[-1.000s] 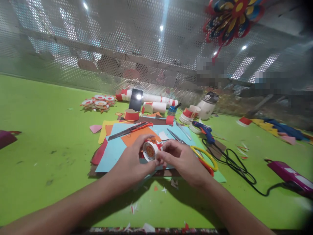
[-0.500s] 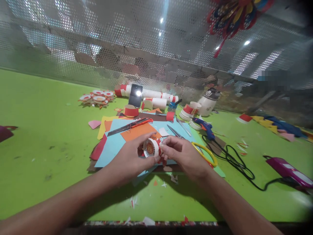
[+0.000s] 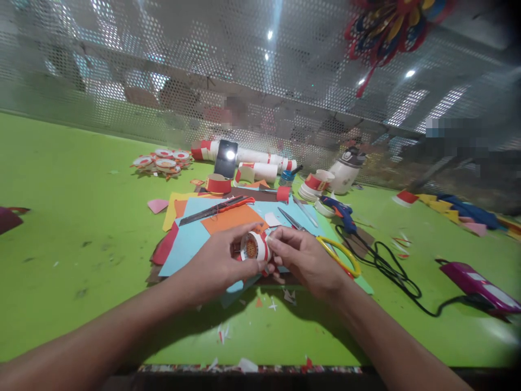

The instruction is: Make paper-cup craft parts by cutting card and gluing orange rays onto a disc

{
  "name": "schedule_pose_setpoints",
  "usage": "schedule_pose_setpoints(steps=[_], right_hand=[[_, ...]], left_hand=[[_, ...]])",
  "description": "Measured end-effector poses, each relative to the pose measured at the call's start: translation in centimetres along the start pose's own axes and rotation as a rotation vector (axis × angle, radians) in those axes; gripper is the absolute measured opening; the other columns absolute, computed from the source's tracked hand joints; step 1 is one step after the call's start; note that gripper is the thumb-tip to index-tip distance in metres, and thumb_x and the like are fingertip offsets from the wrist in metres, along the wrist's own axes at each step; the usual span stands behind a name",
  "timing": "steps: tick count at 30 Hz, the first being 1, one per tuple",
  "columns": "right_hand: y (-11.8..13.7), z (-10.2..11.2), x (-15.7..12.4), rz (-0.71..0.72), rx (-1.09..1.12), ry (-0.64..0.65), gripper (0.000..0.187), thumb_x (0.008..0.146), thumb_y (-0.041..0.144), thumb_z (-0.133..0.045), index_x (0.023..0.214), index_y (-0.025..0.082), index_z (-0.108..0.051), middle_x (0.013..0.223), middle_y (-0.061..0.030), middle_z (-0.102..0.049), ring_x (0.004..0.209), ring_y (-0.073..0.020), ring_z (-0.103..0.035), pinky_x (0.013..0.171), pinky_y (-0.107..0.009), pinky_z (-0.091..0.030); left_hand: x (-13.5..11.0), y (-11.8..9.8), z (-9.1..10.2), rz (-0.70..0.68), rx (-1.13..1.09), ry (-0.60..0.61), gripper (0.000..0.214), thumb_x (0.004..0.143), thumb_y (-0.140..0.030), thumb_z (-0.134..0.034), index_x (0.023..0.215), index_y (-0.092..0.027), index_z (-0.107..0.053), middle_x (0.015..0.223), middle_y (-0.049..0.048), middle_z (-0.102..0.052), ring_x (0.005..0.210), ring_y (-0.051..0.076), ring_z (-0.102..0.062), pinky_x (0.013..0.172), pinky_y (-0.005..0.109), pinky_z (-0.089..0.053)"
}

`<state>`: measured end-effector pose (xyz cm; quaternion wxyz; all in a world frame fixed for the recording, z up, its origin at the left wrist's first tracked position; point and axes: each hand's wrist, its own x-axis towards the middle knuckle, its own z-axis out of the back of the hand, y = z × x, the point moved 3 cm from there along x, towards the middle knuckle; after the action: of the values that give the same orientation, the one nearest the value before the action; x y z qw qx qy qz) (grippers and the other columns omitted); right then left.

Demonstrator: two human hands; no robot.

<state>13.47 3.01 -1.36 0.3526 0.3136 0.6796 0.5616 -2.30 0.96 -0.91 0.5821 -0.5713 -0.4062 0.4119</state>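
My left hand [image 3: 222, 260] and my right hand [image 3: 307, 258] meet over a pile of coloured paper sheets [image 3: 191, 239]. Between them they hold a small cut paper cup piece [image 3: 252, 247], white and red with an orange disc on its face. The left fingers wrap round its left side and underside. My right hand pinches its right edge with thumb and fingertips. Yellow-handled scissors [image 3: 342, 255] lie just right of my right hand.
On the green table [image 3: 73, 217]: a craft knife [image 3: 215, 210], a blue glue gun [image 3: 342, 213] with black cord [image 3: 394, 277], stacked paper cups [image 3: 260, 165], a phone [image 3: 226, 158], finished paper flowers [image 3: 160, 161], a white jug [image 3: 345, 171], a purple device [image 3: 480, 282]. A perforated metal screen [image 3: 122, 70] stands behind.
The cup piece has turned a little in my hands, and my right fingers have shifted along its edge. The view has dropped slightly; nothing else moved.
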Motion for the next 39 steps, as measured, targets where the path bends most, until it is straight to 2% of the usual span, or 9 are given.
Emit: schedule_pose_setpoints(steps=[4, 9, 15, 19, 24, 28, 32, 39], right_hand=[[0.0, 0.1, 0.0, 0.010, -0.003, -0.003, 0.025, 0.084, 0.042, -0.064, 0.078, 0.019, -0.056, 0.060, 0.0030, -0.058, 0.052, -0.0092, -0.052, 0.046, -0.020, -0.038], [0.2, 0.1, 0.2, 0.014, -0.020, -0.020, 0.022, 0.085, 0.040, -0.064, 0.083, 0.019, -0.058, 0.065, 0.0025, -0.057, 0.055, -0.0089, -0.052, 0.048, -0.020, -0.039], [1.1, -0.4, -0.1, 0.148, -0.322, -0.127, 0.027, 0.085, 0.041, -0.061, 0.075, 0.016, -0.057, 0.065, 0.0020, -0.054, 0.056, -0.0096, -0.050, 0.053, -0.023, -0.043], [1.4, -1.4, -0.6, 0.242, -0.515, -0.096, 0.022, 0.085, 0.035, -0.060, 0.076, 0.016, -0.058, 0.069, 0.0004, -0.055, 0.060, -0.0115, -0.050, 0.056, -0.025, -0.043], [1.5, -2.1, -0.9, 0.412, -0.760, -0.156, 0.018, 0.088, 0.025, -0.055, 0.072, 0.015, -0.058, 0.066, 0.0010, -0.053, 0.059, -0.0110, -0.047, 0.054, -0.024, -0.037], [1.7, -2.2, -1.0, 0.472, -0.829, -0.154, 0.018, 0.088, 0.017, -0.051, 0.073, 0.014, -0.061, 0.066, 0.0002, -0.055, 0.060, -0.0109, -0.047, 0.056, -0.024, -0.037], [1.9, -2.2, -1.1, 0.487, -0.841, -0.143, 0.017, 0.087, 0.016, -0.051, 0.074, 0.013, -0.061, 0.067, -0.0007, -0.056, 0.061, -0.0114, -0.048, 0.058, -0.024, -0.038], [1.8, -2.2, -1.0, 0.480, -0.838, -0.121, 0.016, 0.086, 0.015, -0.050, 0.072, 0.015, -0.057, 0.067, -0.0003, -0.055, 0.061, -0.0115, -0.047, 0.059, -0.024, -0.038]], left_hand=[[0.0, -0.1, 0.0, -0.001, -0.032, -0.001, 0.048, 0.071, -0.027, -0.072, 0.117, -0.020, -0.062, 0.098, 0.0072, -0.071, 0.087, 0.023, -0.066, 0.078, 0.035, -0.051], [0.2, -0.1, 0.2, 0.070, -0.071, -0.011, 0.046, 0.069, -0.030, -0.075, 0.111, -0.017, -0.064, 0.094, 0.0084, -0.069, 0.082, 0.022, -0.063, 0.067, 0.031, -0.048], [0.3, -0.1, 0.7, 0.122, -0.298, 0.007, 0.027, 0.073, -0.025, -0.072, 0.095, -0.017, -0.062, 0.091, 0.0050, -0.062, 0.081, 0.017, -0.060, 0.071, 0.028, -0.047], [0.4, 0.3, 1.0, 0.120, -0.395, -0.040, 0.032, 0.071, -0.025, -0.075, 0.099, -0.019, -0.059, 0.094, 0.0033, -0.059, 0.080, 0.015, -0.058, 0.070, 0.028, -0.047], [0.6, 0.8, 1.2, 0.141, -0.316, -0.084, 0.036, 0.070, -0.029, -0.076, 0.101, -0.018, -0.061, 0.100, 0.0050, -0.060, 0.088, 0.016, -0.057, 0.073, 0.027, -0.045], [0.6, 0.8, 1.0, 0.122, -0.287, -0.024, 0.028, 0.073, -0.029, -0.073, 0.097, -0.018, -0.064, 0.089, 0.0033, -0.060, 0.085, 0.017, -0.058, 0.074, 0.029, -0.045], [0.6, 0.8, 1.0, 0.089, -0.228, -0.002, 0.018, 0.075, -0.029, -0.069, 0.089, -0.018, -0.064, 0.081, 0.0019, -0.059, 0.081, 0.017, -0.059, 0.073, 0.030, -0.045], [0.7, 0.4, 1.0, 0.095, -0.128, -0.039, 0.020, 0.075, -0.034, -0.068, 0.084, -0.017, -0.064, 0.083, 0.0039, -0.063, 0.081, 0.019, -0.060, 0.073, 0.031, -0.046]])
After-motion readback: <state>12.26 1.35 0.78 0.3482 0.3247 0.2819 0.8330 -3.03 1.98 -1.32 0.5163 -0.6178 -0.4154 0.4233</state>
